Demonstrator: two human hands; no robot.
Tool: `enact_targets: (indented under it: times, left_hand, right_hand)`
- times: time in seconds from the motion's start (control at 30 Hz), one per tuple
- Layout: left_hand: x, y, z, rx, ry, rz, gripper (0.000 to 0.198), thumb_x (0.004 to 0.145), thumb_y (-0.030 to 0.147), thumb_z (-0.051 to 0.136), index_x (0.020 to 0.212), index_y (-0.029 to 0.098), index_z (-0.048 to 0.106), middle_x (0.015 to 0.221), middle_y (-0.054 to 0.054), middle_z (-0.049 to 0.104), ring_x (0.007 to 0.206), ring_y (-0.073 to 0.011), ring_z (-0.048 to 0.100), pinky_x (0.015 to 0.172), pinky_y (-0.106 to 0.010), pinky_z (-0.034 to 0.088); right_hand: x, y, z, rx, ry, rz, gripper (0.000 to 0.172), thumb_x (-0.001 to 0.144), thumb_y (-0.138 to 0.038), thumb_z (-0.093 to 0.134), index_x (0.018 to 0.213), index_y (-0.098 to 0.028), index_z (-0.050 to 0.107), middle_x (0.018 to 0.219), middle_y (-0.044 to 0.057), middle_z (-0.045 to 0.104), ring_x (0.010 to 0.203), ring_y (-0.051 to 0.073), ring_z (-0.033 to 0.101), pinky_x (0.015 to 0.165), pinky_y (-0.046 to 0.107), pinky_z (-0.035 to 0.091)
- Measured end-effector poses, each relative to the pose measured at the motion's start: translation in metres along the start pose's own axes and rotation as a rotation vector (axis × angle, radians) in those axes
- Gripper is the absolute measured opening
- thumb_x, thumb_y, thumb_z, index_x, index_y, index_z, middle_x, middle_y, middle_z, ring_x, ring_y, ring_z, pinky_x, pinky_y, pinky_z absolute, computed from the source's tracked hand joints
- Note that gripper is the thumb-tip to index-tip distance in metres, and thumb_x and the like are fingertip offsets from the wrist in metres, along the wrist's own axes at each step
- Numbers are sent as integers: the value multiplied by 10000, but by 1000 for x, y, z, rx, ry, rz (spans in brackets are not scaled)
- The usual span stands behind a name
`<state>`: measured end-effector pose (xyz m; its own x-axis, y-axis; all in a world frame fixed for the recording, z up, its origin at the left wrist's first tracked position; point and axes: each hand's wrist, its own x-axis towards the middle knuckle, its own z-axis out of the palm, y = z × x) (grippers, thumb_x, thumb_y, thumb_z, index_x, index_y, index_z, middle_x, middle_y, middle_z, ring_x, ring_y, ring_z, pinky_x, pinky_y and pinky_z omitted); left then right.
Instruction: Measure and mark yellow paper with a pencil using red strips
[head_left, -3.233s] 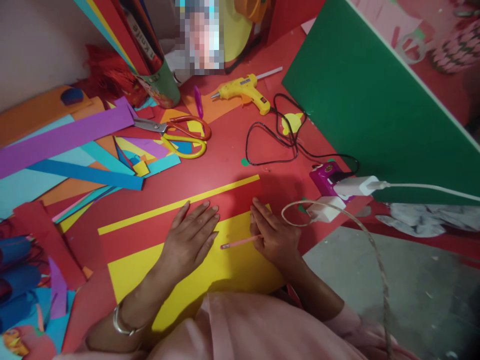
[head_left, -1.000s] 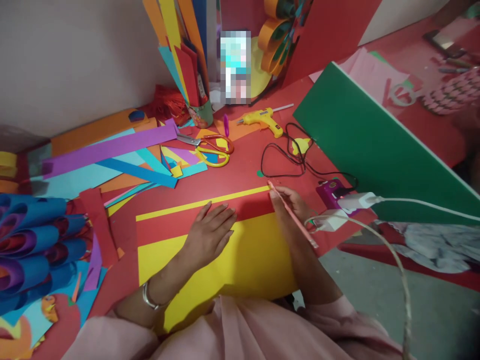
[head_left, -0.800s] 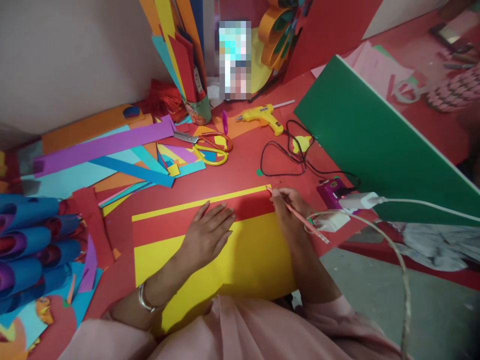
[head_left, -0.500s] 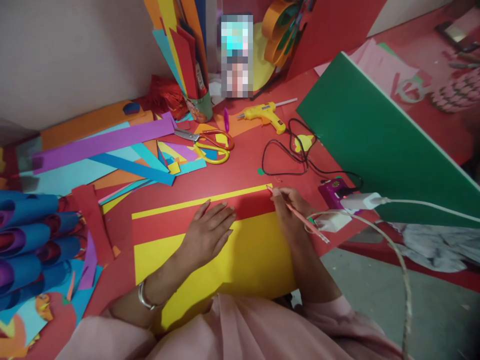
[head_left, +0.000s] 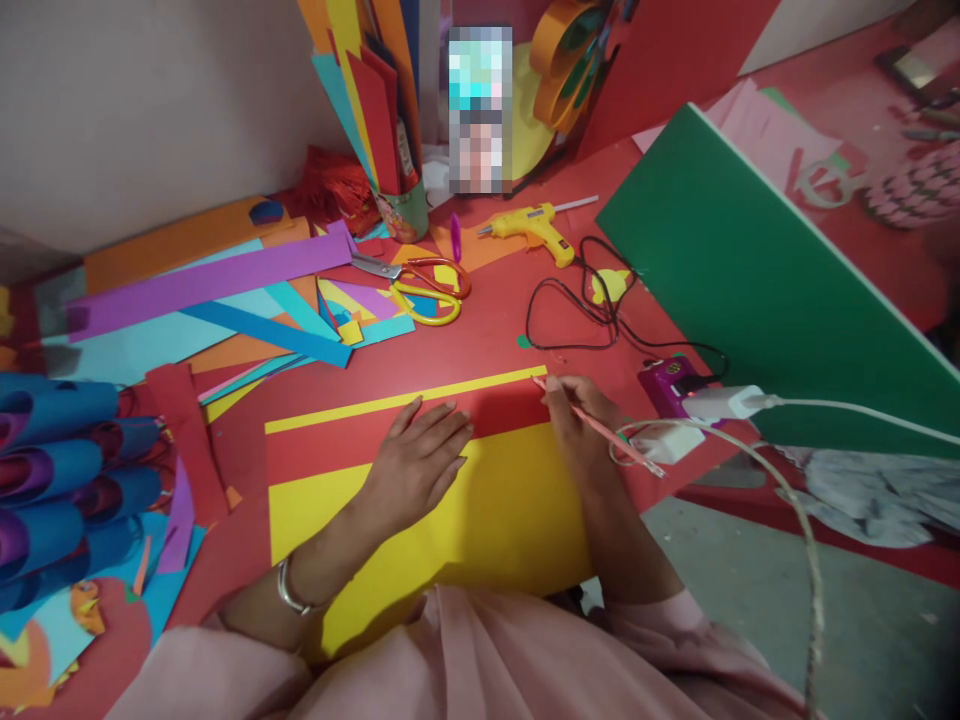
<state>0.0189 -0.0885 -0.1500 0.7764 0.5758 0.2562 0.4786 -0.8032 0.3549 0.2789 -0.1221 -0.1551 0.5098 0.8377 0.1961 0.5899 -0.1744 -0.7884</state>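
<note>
My left hand (head_left: 415,462) lies flat with fingers spread on a red paper strip (head_left: 322,454), which covers part of a large yellow sheet (head_left: 480,520). A thin yellow band (head_left: 360,408) shows along the strip's far edge. My right hand (head_left: 581,420) is closed around a pink pencil (head_left: 600,428). The pencil's tip rests at the right end of the yellow band.
Orange-and-yellow scissors (head_left: 420,285), a yellow glue gun (head_left: 536,228) with black cord (head_left: 592,320), and coloured paper strips (head_left: 202,300) lie beyond. A green board (head_left: 757,260) leans at right beside a purple socket block (head_left: 671,380) and white chargers (head_left: 720,402). Rolled blue paper (head_left: 52,470) sits left.
The view pulled back and rose. My right hand lifted the pencil from lying flat on the yellow sheet and brought its tip to the band's right end. My left hand stayed put.
</note>
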Motion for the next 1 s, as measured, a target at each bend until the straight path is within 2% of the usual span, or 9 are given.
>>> enact_targets:
  times: [1.0]
  left_hand:
    - [1, 1, -1, 15, -8, 0, 362, 1023, 238, 564, 1374, 199, 645, 1428, -75, 678, 1411, -283, 564, 1289, -537, 288]
  right_hand:
    - [0, -3, -2, -42, -16, -14, 339, 1005, -528, 566, 865, -241, 682, 745, 21, 733, 707, 184, 687, 652, 302, 498]
